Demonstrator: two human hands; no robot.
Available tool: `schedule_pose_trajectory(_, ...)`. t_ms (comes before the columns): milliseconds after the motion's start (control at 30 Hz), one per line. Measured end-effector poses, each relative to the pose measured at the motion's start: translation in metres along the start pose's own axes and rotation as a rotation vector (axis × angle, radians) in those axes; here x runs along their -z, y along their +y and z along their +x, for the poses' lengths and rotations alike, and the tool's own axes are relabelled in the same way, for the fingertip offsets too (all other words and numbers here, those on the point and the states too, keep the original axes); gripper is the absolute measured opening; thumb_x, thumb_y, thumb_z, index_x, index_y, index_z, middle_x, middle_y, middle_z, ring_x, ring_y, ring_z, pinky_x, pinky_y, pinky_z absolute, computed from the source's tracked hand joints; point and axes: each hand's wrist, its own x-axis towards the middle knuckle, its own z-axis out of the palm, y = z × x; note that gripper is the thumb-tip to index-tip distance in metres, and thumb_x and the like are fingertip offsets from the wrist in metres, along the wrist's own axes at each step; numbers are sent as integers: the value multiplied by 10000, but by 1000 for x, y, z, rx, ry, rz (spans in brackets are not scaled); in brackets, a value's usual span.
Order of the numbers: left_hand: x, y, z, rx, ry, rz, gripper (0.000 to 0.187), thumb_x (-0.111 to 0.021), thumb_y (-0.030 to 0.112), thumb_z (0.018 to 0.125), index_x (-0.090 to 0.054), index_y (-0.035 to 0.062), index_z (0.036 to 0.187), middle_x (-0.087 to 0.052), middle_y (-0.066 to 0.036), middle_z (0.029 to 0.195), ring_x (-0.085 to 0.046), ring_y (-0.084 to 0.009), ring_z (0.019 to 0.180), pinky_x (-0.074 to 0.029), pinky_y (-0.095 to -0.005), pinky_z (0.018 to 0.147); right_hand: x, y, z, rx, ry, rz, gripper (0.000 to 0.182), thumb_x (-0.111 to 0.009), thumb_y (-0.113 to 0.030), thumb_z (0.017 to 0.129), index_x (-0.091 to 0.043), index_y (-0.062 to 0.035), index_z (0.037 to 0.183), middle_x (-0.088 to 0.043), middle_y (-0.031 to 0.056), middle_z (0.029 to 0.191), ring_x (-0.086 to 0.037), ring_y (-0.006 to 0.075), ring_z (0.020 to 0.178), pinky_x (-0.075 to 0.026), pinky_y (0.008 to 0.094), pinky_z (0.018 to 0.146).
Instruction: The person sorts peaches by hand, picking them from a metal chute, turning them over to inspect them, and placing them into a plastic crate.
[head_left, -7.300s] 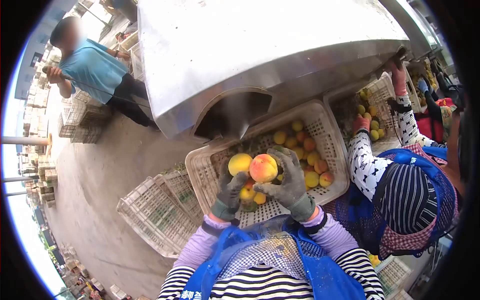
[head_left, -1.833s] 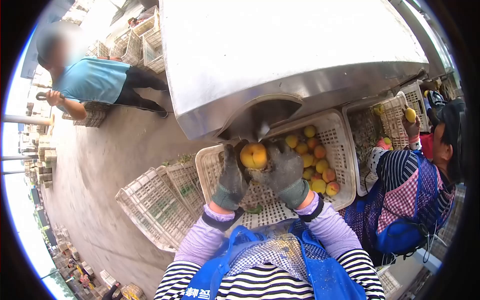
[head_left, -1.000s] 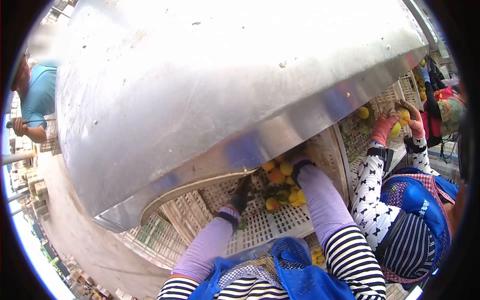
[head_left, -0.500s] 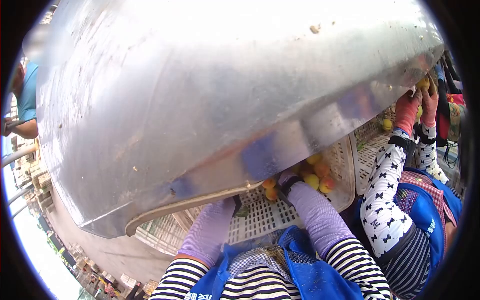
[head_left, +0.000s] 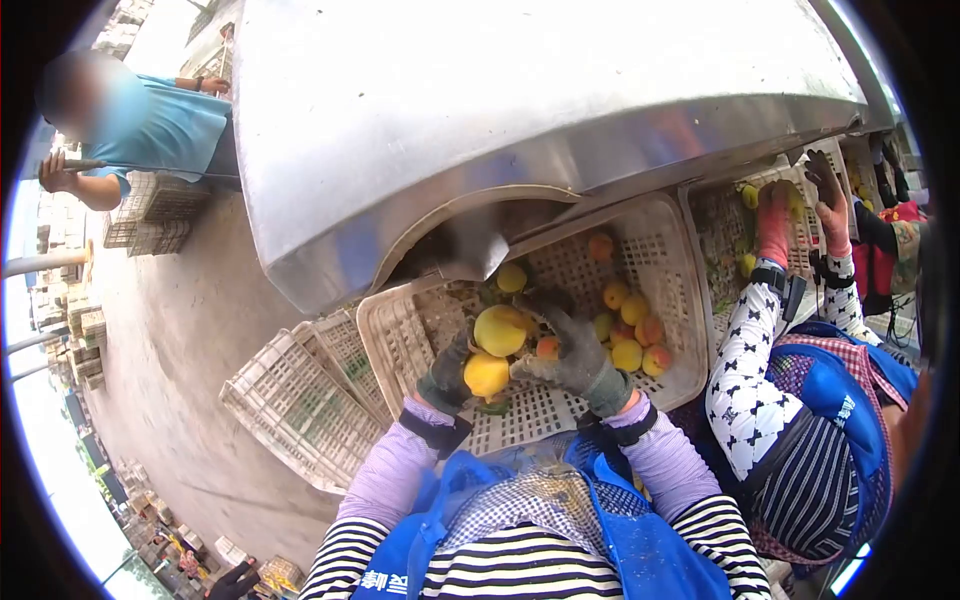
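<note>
Both my hands wear dark gloves and are over a white plastic crate [head_left: 693, 352]. My left hand [head_left: 450, 375] is curled round yellow peaches [head_left: 487, 375], one of them low between the hands and one [head_left: 500, 331] just above it. From the other side my right hand [head_left: 572, 355] reaches toward the same fruit, its fingers closed round a small orange-red peach [head_left: 547, 347]. Another yellow peach [head_left: 511, 277] lies beyond my fingers. Several red and yellow peaches [head_left: 627, 354] rest in the right part of the crate.
A large metal surface [head_left: 520, 110] with a curved cut-out edge stands above the crate. At the right, a co-worker's gloved hands [head_left: 773, 215] are over another crate [head_left: 715, 255]. Stacked empty crates [head_left: 300, 400] lie at the left. A person in a blue shirt [head_left: 175, 125] stands upper left.
My hands have come out from beneath the metal edge, now with peaches between them. The view has shifted, showing more of the crate and floor. The co-worker's hands have moved apart.
</note>
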Motion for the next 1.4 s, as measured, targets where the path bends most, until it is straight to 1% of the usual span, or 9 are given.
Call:
schedule_pose_trajectory(333,-52,5,-17,-339,64,558,565,-565,367,989,-428,40,1428,-572,-148,1326,-588,-274,1194,-512,-403,1006,-28,-69,16,99,287,-203,749,-814,-273,685,-531,-73,1349,-582,189,1179,-570,397,1029,-487,479,874)
schedule_pose_trajectory(433,-57,12,-25,-213,13,-183,547,-624,272,971,-425,30,1419,-587,-147,1293,-611,-266,1154,-526,-369,981,-27,-65,31,123,275,-155,722,-817,-246,670,-536,-67,1310,-583,185,1188,-572,401,1041,-495,473,865)
schedule_pose_trajectory(500,-64,15,-39,-384,307,928,484,-498,325,1027,-442,5,1386,-578,-160,1284,-589,-274,1164,-510,-400,996,-29,-54,44,212,355,-323,666,-827,-255,666,-567,-64,1248,-582,176,1186,-582,399,1025,-497,468,841)
schedule_pose_trajectory(733,-21,-4,-34,-548,314,1017,513,-490,321,1004,-442,-4,1398,-573,-176,1321,-609,-294,1156,-517,-422,1001,-38,-26,99,331,401,-654,435,-826,-224,720,-646,-71,1085,-635,148,1007,-608,363,888,-489,465,781)
schedule_pose_trajectory(800,-54,14,-28,-356,90,-262,491,-481,250,992,-437,-20,1401,-538,-190,1366,-555,-312,1241,-468,-439,1064,-34,-32,119,322,391,-653,465,-830,-270,740,-650,-38,1100,-660,158,1012,-616,364,927,-503,444,797)
schedule_pose_trajectory(867,-46,16,-26,-323,61,-307,491,-461,217,986,-425,-30,1409,-510,-197,1399,-515,-329,1287,-433,-460,1096,-26,-34,115,154,262,-330,560,-844,-332,715,-632,-46,1146,-655,159,1005,-615,364,918,-509,453,794)
schedule_pose_trajectory(1167,-62,12,-22,-750,221,1115,503,-454,351,1040,-429,35,1431,-520,-137,1398,-518,-274,1278,-439,-425,1082,-54,-50,15,129,228,-814,725,-789,-435,679,-575,-62,1262,-601,155,1092,-582,342,952,-462,446,805)
schedule_pose_trajectory(1233,-82,17,-14,-435,66,8,442,-459,299,1046,-443,52,1412,-525,-125,1394,-517,-247,1272,-444,-400,1040,-47,-49,26,147,254,-803,692,-787,-404,684,-578,-55,1244,-603,155,1096,-584,341,950,-462,446,798)
schedule_pose_trajectory(1400,-53,4,-6,-455,227,116,483,-438,431,1037,-453,157,1434,-538,-90,1403,-524,-257,1258,-439,-463,1011,-36,-28,91,298,365,-792,627,-783,-296,715,-569,-27,1239,-611,159,1095,-591,353,952,-467,458,796)
